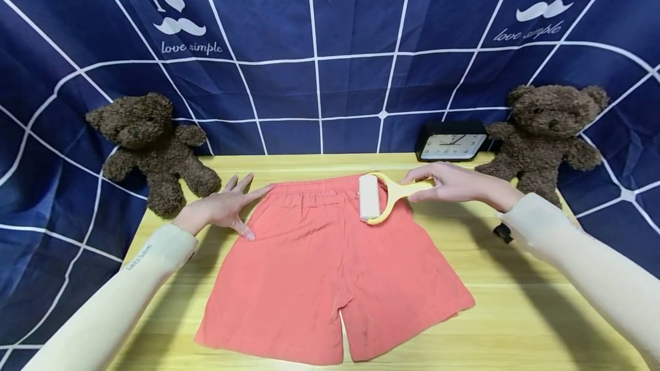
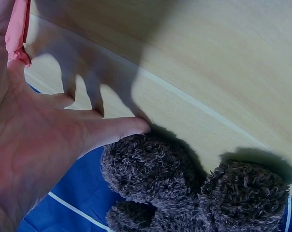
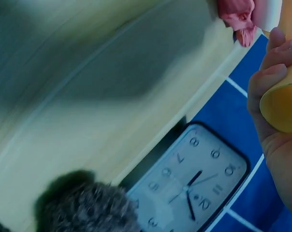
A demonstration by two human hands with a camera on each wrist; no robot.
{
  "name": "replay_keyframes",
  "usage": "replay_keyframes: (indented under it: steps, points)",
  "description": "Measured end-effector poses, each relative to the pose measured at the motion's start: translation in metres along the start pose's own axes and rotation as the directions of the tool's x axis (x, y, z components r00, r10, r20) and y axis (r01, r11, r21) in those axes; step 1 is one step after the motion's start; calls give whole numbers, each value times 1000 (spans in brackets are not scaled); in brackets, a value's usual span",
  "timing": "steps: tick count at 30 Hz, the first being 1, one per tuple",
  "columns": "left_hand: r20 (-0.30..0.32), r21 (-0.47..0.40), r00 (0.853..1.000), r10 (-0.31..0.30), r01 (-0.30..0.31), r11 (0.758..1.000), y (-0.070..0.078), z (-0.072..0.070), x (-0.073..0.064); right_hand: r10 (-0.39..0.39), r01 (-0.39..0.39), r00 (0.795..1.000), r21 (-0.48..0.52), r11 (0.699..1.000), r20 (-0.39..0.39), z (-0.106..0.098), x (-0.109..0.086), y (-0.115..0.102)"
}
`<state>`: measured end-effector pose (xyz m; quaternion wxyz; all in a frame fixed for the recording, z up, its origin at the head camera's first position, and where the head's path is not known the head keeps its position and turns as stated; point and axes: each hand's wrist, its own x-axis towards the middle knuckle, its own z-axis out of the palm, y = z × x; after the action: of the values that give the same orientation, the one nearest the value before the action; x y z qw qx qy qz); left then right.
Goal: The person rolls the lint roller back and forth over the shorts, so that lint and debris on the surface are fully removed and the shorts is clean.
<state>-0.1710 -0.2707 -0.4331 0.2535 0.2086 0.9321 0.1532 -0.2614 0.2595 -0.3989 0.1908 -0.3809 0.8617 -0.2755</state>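
Observation:
Coral-red shorts point(image 1: 299, 268) lie flat on the wooden table, waistband toward the back. My right hand point(image 1: 446, 182) grips the yellow handle of a lint roller point(image 1: 369, 196), whose white roll rests on the upper right of the shorts. In the right wrist view, fingers of the right hand point(image 3: 276, 87) curl round that handle. My left hand point(image 1: 227, 205) has its fingers spread at the shorts' upper left corner, with thumb and index finger touching the fabric. The left wrist view shows the left hand point(image 2: 44, 135) with straight fingers beside a bear's leg.
A brown teddy bear point(image 1: 154, 147) sits at the back left, close to the left hand. Another teddy bear point(image 1: 552, 125) and a black square clock point(image 1: 451, 141) stand at the back right. Behind the wooden table point(image 1: 495, 268) hangs a blue cloth point(image 1: 350, 85) with white lines.

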Motion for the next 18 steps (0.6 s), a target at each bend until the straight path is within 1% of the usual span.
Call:
replay_keyframes:
  steps: [3, 7, 9, 12, 18]
  points:
    - [0, -5, 1000, -8, 8, 1000, -1, 0, 0, 24, -24, 1000, -6, 1000, -8, -4, -9, 5]
    - [3, -9, 1000, -6, 6, 1000, -2, 0, -1, 67, -67, 998, 30, 997, -12, -6, -23, 15]
    - [6, -8, 1000, -3, 3, 1000, -2, 0, 0, 75, -74, 997, 48, 996, -18, -6, -29, 17]
    - [6, -8, 1000, -4, 5, 1000, -4, 0, 1, 71, -69, 997, 47, 997, -34, -7, -36, 19]
    - [14, -16, 1000, 2, -2, 1000, -5, -1, 3, 32, -33, 997, -9, 999, -74, -11, -48, 23]
